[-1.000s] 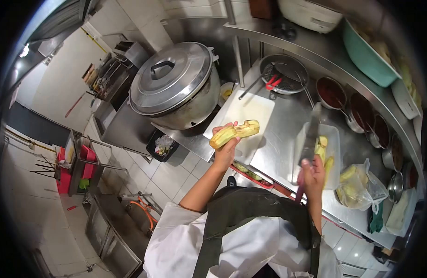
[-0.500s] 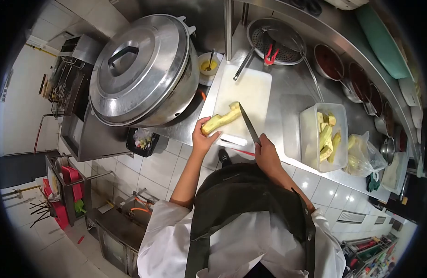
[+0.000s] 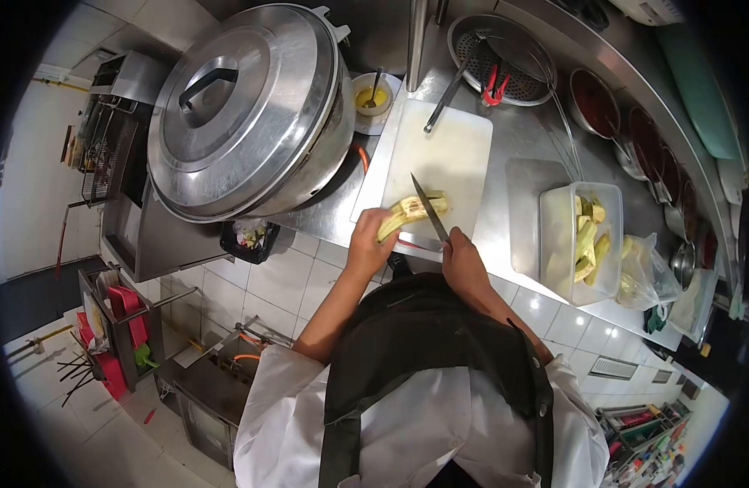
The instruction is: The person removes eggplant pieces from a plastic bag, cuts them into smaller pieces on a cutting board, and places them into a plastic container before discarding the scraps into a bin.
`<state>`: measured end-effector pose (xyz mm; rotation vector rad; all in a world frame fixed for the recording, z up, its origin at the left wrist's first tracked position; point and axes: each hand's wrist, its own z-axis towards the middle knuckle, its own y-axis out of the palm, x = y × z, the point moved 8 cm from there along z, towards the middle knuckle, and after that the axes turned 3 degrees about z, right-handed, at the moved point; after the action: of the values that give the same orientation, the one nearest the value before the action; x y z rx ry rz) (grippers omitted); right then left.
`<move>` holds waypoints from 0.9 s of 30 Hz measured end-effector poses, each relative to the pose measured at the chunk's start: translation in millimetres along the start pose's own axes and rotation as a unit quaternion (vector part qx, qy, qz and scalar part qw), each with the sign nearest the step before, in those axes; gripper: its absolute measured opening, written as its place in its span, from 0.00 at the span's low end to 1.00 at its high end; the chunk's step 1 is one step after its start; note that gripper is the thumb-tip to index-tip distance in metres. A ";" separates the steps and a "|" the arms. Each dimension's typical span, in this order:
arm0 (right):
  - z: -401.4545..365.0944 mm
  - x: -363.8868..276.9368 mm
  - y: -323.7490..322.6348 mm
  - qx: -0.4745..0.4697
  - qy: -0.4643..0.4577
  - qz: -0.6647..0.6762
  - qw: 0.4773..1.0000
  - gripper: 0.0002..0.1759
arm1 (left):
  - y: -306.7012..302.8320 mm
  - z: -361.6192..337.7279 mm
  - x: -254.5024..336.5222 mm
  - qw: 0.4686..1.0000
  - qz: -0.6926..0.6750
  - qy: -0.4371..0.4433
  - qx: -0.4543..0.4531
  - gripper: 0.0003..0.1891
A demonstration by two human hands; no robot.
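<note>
A peeled, pale yellow eggplant point(image 3: 404, 216) lies across the near part of the white cutting board point(image 3: 446, 145), brown streaks showing along its face. Its left end is gripped by my left hand point(image 3: 370, 241), fingers closed around it. My right hand point(image 3: 464, 262) is wrapped around the handle of a kitchen knife point(image 3: 429, 206). The dark blade crosses the eggplant near its right end, its tip pointing to the far left over the board. Beyond them, a long-handled tool point(image 3: 452, 91) rests with its handle end over the board's far edge.
A large lidded pot point(image 3: 248, 106) stands left, beside a small bowl of yellow mixture point(image 3: 373, 98). Behind the board is a perforated strainer point(image 3: 517, 81) with red-handled tongs point(image 3: 494, 88). On the right are a plastic container point(image 3: 557, 244) of peeled pieces, a plastic bag point(image 3: 644, 272) and sauce pans point(image 3: 596, 102).
The eggplant has turned to show a streaked face, and my left hand has shifted right. The knife now lies across the eggplant instead of at its right end. The whole view has shifted slightly.
</note>
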<state>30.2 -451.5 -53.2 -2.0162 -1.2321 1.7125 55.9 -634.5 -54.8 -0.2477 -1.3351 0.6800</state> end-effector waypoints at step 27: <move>19.1 -2.2 28.1 -0.066 0.092 -0.078 0.991 0.10 | 46.7 22.9 -8.2 0.997 0.063 -0.033 -0.038 0.22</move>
<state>25.7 -476.9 -75.3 -2.0354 -1.4294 1.3750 19.0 -607.5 -81.0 -0.3755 -1.4193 0.7506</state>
